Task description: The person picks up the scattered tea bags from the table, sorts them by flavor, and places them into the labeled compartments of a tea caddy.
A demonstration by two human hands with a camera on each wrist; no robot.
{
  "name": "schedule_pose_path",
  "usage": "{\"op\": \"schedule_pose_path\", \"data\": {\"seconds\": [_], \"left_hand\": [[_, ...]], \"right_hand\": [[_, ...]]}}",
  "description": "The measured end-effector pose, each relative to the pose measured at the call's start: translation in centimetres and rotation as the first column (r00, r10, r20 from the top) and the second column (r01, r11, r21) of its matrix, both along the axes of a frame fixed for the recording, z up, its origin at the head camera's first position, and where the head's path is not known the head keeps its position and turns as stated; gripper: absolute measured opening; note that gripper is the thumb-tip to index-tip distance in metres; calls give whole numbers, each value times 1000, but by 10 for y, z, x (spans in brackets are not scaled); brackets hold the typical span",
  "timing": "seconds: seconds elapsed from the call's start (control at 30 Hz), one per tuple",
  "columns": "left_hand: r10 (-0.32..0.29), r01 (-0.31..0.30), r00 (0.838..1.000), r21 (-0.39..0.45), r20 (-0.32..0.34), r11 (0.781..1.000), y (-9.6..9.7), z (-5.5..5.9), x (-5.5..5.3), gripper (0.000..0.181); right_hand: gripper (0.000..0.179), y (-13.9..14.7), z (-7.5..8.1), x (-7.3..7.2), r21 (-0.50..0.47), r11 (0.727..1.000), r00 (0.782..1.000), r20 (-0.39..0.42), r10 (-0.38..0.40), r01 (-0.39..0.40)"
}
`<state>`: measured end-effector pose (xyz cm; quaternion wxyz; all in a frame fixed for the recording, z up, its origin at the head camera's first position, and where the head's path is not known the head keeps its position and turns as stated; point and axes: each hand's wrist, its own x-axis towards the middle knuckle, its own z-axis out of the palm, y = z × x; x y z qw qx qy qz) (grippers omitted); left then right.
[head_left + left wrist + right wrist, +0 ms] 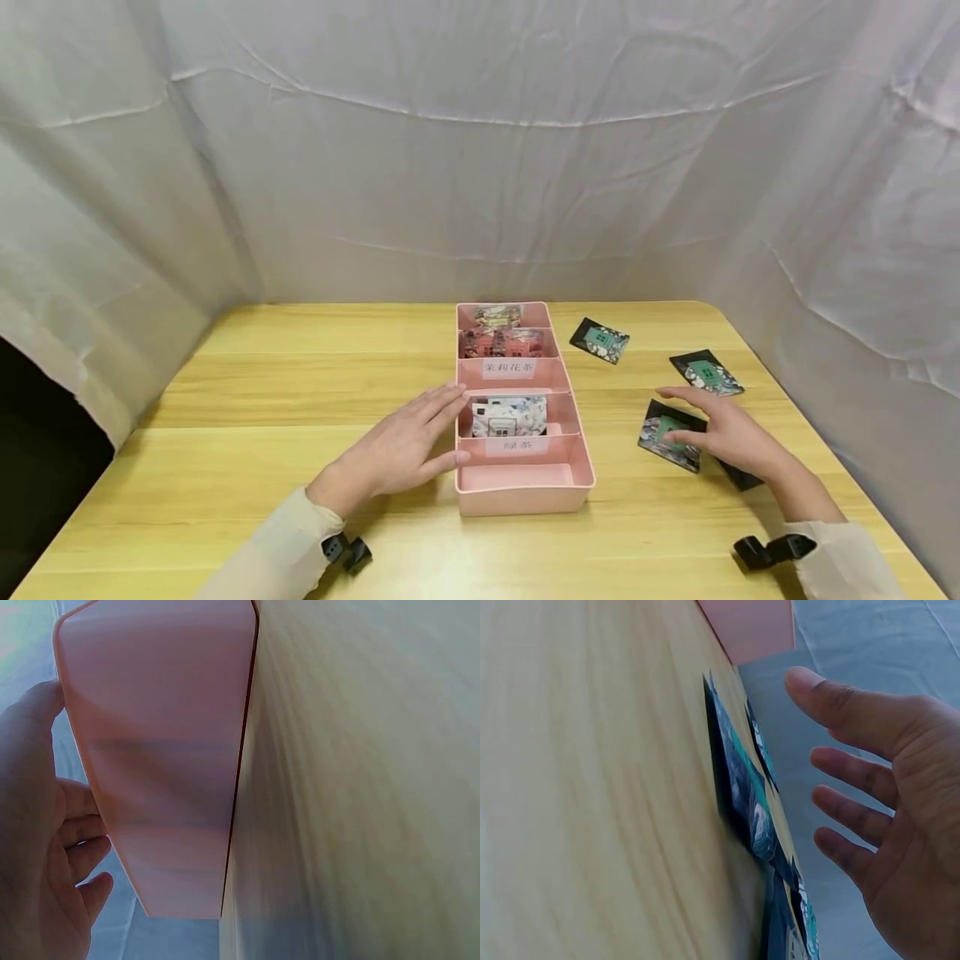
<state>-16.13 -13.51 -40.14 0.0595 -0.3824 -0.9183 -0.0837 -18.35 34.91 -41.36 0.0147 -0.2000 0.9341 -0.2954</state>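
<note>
A pink divided box [525, 500] stands lengthwise on the table, with tea sachets in some of its compartments. My left hand [401, 442] rests its fingertips and thumb on the box's left rim, fingers extended. In the left wrist view those fingers lie along the top edge of the pink side wall [165, 712]. Over on the right, my right hand [738, 433] hovers above a black tea sachet with a green label [660, 450], thumb and fingers spread and holding nothing. Another dark sachet [738, 475] lies partly under that hand. The right wrist view shows the hand [907, 780] raised over the sachets.
Two more black-and-green sachets lie farther back, one [600, 340] near the box and one [707, 372] toward the right edge. Inside the box are white floral sachets [510, 415], red sachets [502, 343] and a yellowish one [498, 315]. Pale curtains [480, 183] surround the table.
</note>
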Motion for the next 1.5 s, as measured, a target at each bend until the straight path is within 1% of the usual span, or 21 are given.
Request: {"op": "schedule_pose_path", "data": {"seconds": [0.13,0.3,0.37,0.47,0.57,0.63,0.77,1.0,1.13,1.33,1.5], "left_hand": [[-1,1,1000,11,-1,1000,0,-1,0,82],[-8,8,1000,30,1,1000,1,-2,0,81],[-12,12,1000,36,-6,999,0,-2,-1,81],[-14,14,1000,38,-9,999,0,-2,0,81],[-11,11,1000,23,1,1000,0,-2,1,82],[-7,7,1000,17,13,1000,0,-2,2,82],[0,0,1000,11,26,1000,0,-2,3,82],[-15,15,1000,28,-6,1000,0,-1,1,80],[-14,15,1000,33,-10,999,-1,-1,0,80],[-7,7,1000,30,1,1000,0,1,1,81],[-8,8,1000,16,3,1000,0,1,1,81]], "right_hand": [[71,2,-1,1,14,999,1000,0,31,-31],[76,6,0,2,68,995,997,-10,73,-72],[78,7,1,1,78,994,997,12,77,-78],[80,7,3,-1,63,995,995,71,75,-80],[81,6,4,-3,56,994,990,115,83,-90],[82,5,4,-4,50,994,987,133,94,-102],[81,3,4,-6,65,990,984,135,113,-122],[75,0,5,-11,119,983,985,117,125,-139],[75,-2,5,-13,174,975,987,105,120,-137],[77,-6,1,-14,257,959,993,43,114,-121],[72,-8,-1,-13,297,951,995,-19,96,-86]]}}
